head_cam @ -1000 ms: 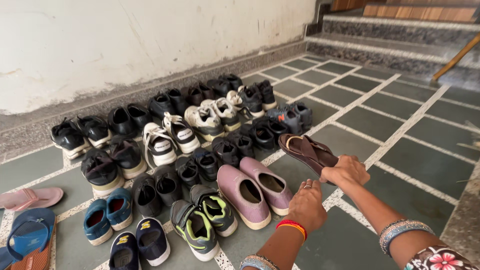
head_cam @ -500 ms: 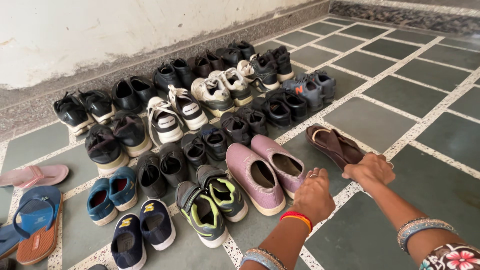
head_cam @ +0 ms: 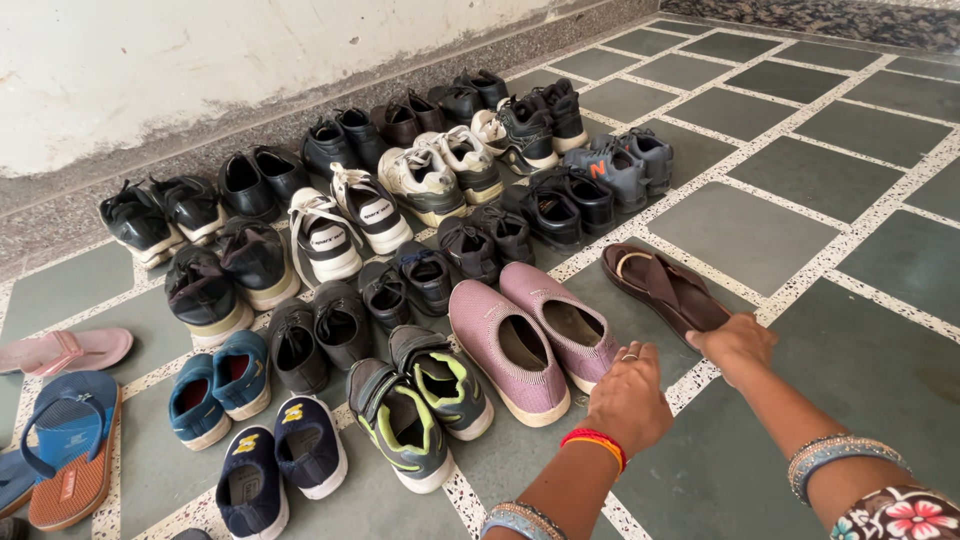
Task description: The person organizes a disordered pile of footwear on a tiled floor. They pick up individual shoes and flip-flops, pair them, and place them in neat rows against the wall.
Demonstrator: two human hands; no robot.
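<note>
Right hand (head_cam: pixel 738 343), lower right of centre: fingers closed over the heel end of a brown sandal (head_cam: pixel 661 286), grasping it. The sandal lies flat on the tiled floor (head_cam: pixel 790 180), sole down, strap up; its long axis runs diagonally, toe toward the upper left of the frame, heel toward the lower right under the hand. Left hand (head_cam: pixel 628 396), just left of the right: fingers loosely spread, holding nothing, fingertips touching or just off the heel of the nearer of a pair of mauve slip-on shoes (head_cam: pixel 528 345); contact cannot be told. That pair lies just left of the sandal, on a similar diagonal. Beyond, filling the centre and upper left up to the wall: rows of paired black shoes and white sneakers (head_cam: pixel 345 225), a grey pair (head_cam: pixel 625 165) above the sandal's toe. Lower centre: grey-and-green sneakers (head_cam: pixel 420 405). Lower left: blue shoes (head_cam: pixel 220 385), a blue flip-flop (head_cam: pixel 70 455), a pink sandal (head_cam: pixel 65 350).
</note>
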